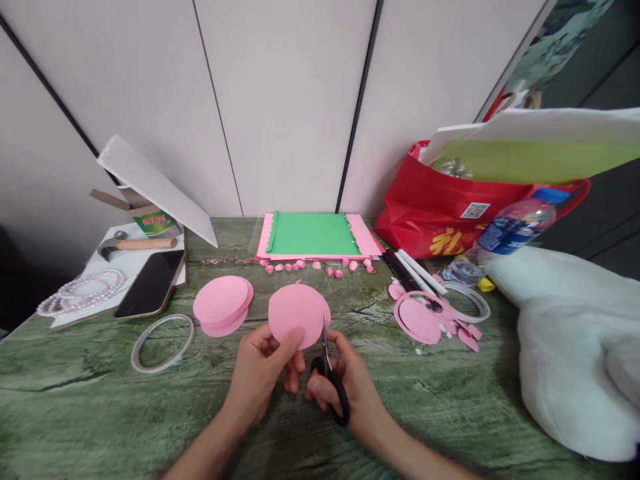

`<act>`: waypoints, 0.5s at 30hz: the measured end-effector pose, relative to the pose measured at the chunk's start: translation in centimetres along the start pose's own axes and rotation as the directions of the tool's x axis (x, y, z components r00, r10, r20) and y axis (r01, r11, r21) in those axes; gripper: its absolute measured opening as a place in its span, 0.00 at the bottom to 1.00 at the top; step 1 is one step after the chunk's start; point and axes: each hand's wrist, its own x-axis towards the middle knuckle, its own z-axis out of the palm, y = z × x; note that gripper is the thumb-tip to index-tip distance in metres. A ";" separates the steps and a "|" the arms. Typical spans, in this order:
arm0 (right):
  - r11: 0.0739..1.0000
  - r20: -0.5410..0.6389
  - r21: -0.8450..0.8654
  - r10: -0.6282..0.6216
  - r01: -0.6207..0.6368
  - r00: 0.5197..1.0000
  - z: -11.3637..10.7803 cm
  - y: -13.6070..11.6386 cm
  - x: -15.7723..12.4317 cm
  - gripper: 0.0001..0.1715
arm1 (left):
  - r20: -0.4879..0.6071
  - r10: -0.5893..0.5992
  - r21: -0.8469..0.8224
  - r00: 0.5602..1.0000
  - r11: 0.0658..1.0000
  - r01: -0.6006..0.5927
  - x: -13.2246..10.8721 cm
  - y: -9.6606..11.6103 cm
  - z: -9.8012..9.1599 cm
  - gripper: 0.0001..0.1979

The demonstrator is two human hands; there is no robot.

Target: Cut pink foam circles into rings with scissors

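While the pink paper circle (299,313) is held upright just above the green table (100,413), the left hand (263,373) pinches its lower edge, thumb pressed on the front and fingers behind. The right hand (350,383) is closed through the black loops of the scissors (330,373), whose narrow blades point up and meet the circle's right rim; the blades look almost together.

Just left of the circle lies a stack of pink discs (221,303), near it but not touching. Further left and nearer the front, a tape ring (163,342) lies flat, with a dark phone (151,283) behind it. To the right, well apart from the scissors, pink offcuts (420,319) lie beside a few pens (413,270).

Behind the circle, a row of small pink paper buds (310,267) runs along the front edge of a green sheet (311,233) that lies on pink sheets against the wall. A red bag (435,213) and a water bottle (510,230) crowd the far right corner, and a white cloth heap (575,347) fills the right edge. The table surface in front of both wrists and to the front left lies bare.
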 end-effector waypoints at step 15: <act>0.996 0.004 0.065 -0.069 0.069 0.998 0.1 -0.7 0.3 0.35 | -0.006 0.009 0.151 1.000 0.989 -0.008 0.2 -0.4 -0.4 0.14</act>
